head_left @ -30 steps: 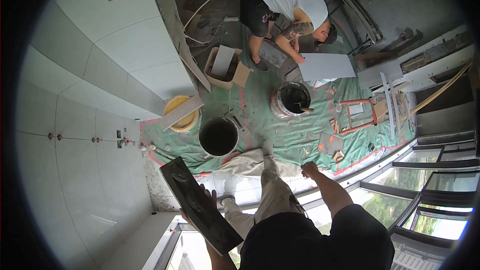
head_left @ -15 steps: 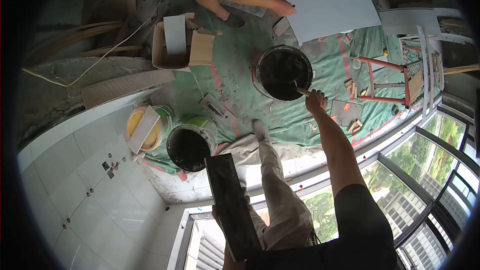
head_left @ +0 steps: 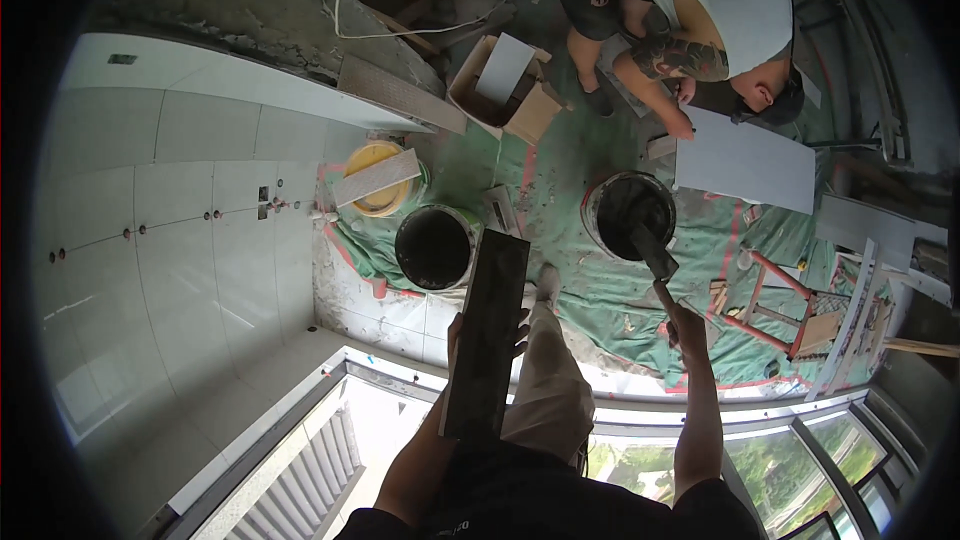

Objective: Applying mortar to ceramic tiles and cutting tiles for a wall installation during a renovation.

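My left hand (head_left: 456, 335) holds a long dark rectangular board (head_left: 485, 325) upright along its edges, its face smeared dark, most of the hand hidden behind it. My right hand (head_left: 688, 328) is closed round the wooden handle of a trowel (head_left: 655, 254), whose blade carries dark, wet-looking paste at the front rim of a bucket (head_left: 620, 202) holding the same dark material. A second dark-filled bucket (head_left: 433, 248) stands beyond the board's top. Left of that, a plank (head_left: 375, 176) lies across a yellow bucket (head_left: 383, 206).
A co-worker (head_left: 725, 10) bends over a large pale panel (head_left: 745, 160) at upper right. An open cardboard box (head_left: 530, 110), a red stool frame (head_left: 780, 310) and scraps lie on green sheeting (head_left: 570, 310). A tiled wall (head_left: 180, 240) is at left; windows (head_left: 770, 465) run along the lower edge.
My right hand, half a second ago reaching into the bucket, has drawn back toward me and lifted the trowel with paste on it. The board in my left hand has shifted upward in view.
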### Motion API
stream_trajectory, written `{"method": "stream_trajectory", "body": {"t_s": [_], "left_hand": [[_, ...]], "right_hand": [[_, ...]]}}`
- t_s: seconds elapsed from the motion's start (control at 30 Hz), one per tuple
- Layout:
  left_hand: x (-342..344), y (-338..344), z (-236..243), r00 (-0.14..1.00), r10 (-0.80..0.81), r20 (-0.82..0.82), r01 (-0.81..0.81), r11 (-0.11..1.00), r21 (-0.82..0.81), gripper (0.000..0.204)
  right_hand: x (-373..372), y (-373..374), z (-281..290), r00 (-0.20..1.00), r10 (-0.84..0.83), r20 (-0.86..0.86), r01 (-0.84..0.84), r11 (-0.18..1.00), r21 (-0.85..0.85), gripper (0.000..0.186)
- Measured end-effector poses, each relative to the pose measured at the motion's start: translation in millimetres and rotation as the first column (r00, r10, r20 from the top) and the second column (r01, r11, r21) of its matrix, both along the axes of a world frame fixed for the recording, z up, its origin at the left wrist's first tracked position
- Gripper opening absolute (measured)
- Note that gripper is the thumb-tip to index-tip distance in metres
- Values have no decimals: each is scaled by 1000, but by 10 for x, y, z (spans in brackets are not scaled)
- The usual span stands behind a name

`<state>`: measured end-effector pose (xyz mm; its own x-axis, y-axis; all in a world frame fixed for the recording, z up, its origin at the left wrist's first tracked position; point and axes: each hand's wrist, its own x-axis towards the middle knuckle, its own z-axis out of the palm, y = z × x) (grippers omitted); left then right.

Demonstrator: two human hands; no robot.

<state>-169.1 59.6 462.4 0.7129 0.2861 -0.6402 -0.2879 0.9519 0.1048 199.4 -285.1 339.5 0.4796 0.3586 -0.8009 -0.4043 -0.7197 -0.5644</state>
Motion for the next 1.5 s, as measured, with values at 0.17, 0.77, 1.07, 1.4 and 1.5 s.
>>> {"method": "stream_trajectory", "body": {"t_s": [0.17, 0.77, 1.07, 1.4, 1.5], "left_hand": [[-282, 143, 466, 961, 87, 261, -107, 992, 62, 100], [-1830, 219, 1574, 602, 187, 776, -393, 915, 84, 93], [-2375, 201, 1435, 572, 344, 744, -453, 889, -63, 93], [-2569, 306, 1536, 553, 267, 790, -453, 892, 16, 96], [-2497, 281, 1547, 588, 285, 757, -461, 887, 23, 97]], "right_hand": [[-924, 53, 2187, 970, -98, -221, 161, 943, 290, 39], [-2570, 2831, 5343, 509, 741, 439, -838, 542, 56, 36], [-3417, 3291, 5341, 267, 908, 324, -944, 313, -101, 42], [-3491, 3299, 5424, -522, 291, 802, -839, -6, -544, 32], [-3467, 3284, 5307, -622, 244, 744, -766, 6, -643, 33]]}}
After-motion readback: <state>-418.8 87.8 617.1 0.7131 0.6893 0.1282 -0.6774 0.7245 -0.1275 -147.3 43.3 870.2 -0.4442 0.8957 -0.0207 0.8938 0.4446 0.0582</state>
